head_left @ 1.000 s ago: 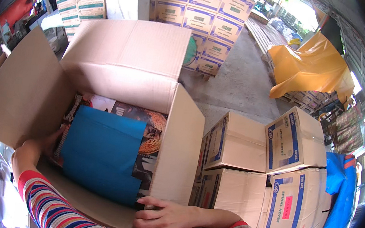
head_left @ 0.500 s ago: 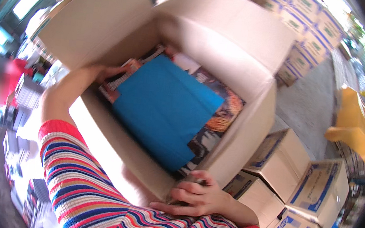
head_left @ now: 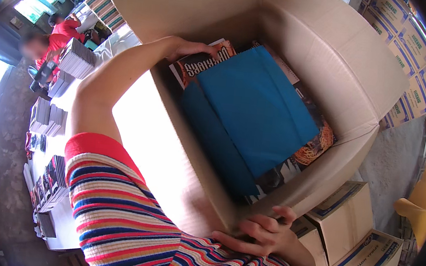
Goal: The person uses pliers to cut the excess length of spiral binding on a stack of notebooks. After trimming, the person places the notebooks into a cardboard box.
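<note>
A large open cardboard box (head_left: pixel 334 62) stands tilted in front of me, its flaps spread outward. Inside, a blue sheet (head_left: pixel 264 112) with a crease along its left part covers most of several printed magazines. One magazine (head_left: pixel 204 64) with an orange and dark cover sticks out at the left, beside the box wall. My left hand (head_left: pixel 193 50) reaches over the left wall and is closed on that magazine's edge, some fingers hidden. At the near corner, my right hand (head_left: pixel 267 232) curls its fingers over the box's rim.
Taped cartons (head_left: pixel 341 219) stand at my lower right, and more cartons (head_left: pixel 407 65) are stacked at the far right. On the left, a white table (head_left: pixel 65 231) carries stacks of books (head_left: pixel 77 59). A person in red (head_left: pixel 68 29) is beyond them. Yellow material (head_left: pixel 418 209) hangs at right.
The view has turned, and the box appears farther right and up. My left hand shows more of the magazine at the left. The blue sheet's crease is plainer. My right hand stays at the near corner.
</note>
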Motion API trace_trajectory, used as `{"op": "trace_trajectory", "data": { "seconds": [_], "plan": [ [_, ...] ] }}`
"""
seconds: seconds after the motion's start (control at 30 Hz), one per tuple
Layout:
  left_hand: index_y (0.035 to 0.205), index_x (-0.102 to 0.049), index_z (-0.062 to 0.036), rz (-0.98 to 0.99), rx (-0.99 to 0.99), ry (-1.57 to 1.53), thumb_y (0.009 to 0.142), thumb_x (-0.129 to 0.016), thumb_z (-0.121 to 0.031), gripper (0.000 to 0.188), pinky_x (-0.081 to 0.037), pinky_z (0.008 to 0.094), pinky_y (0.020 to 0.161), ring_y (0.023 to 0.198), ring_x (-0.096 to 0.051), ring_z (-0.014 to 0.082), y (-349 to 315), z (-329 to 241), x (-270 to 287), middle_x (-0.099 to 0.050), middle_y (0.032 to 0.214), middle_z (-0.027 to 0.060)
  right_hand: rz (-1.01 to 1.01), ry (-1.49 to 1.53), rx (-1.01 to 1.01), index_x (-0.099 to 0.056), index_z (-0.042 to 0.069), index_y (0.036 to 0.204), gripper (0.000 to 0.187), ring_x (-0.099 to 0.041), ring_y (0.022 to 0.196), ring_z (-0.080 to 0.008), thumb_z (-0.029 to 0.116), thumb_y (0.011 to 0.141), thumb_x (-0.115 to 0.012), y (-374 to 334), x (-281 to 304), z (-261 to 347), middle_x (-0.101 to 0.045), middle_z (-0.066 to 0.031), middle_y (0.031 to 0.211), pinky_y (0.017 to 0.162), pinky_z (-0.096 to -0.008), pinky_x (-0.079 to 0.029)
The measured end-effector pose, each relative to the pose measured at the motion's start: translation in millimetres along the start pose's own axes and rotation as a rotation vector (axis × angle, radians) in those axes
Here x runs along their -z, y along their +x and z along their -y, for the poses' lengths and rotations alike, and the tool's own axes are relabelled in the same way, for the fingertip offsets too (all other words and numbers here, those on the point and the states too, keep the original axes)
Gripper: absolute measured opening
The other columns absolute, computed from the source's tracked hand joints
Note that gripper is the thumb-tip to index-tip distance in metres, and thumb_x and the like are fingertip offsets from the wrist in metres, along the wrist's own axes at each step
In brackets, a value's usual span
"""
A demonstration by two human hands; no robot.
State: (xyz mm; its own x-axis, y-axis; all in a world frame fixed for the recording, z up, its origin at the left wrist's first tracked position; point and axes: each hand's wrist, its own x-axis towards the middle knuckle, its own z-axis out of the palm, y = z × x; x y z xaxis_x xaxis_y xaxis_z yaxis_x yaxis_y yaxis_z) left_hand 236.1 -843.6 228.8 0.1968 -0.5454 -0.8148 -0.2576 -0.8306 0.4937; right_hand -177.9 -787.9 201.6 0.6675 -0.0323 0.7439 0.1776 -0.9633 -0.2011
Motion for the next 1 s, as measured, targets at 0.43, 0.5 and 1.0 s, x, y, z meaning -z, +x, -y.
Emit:
{"op": "trace_trajectory", "data": {
  "seconds": [0.43,0.5,1.0],
  "plan": [
    [0.108,-0.060,-0.0174,0.010,-0.045,-0.098,0.069,-0.065,-0.035,0.044,-0.054,0.0295,0.058,0.071,-0.062,0.0142,21,12,12,-0.064,0.090,0.0040,0.077,-0.010,-0.035,-0.064,0.044,0.101,0.039,-0.045,0.074,-0.0067,0.041,0.063,-0.074,-4,0,7,-0.042,0.0082,0.075,0.088,-0.0352,-0.028],
    [0.104,-0.061,-0.0143,0.015,-0.022,-0.131,0.069,-0.067,-0.034,0.041,-0.054,0.0283,0.058,0.068,-0.062,0.0136,22,12,13,-0.065,0.084,0.0034,0.214,0.008,0.000,-0.062,0.038,0.112,0.040,-0.050,0.078,-0.0058,0.033,0.073,-0.071,3,16,2,-0.047,0.0073,0.077,0.088,-0.0329,-0.030],
    [0.120,-0.054,-0.0160,0.033,-0.209,-0.074,0.068,-0.067,-0.045,0.060,-0.051,0.0345,0.079,0.090,-0.061,0.0162,-6,0,6,-0.062,0.106,0.0069,0.733,0.401,-0.366,-0.014,0.005,0.144,0.108,-0.036,0.128,-0.0351,0.026,0.062,-0.082,210,-110,-244,-0.035,-0.0298,0.135,0.103,-0.0396,-0.035]
  ]
}}
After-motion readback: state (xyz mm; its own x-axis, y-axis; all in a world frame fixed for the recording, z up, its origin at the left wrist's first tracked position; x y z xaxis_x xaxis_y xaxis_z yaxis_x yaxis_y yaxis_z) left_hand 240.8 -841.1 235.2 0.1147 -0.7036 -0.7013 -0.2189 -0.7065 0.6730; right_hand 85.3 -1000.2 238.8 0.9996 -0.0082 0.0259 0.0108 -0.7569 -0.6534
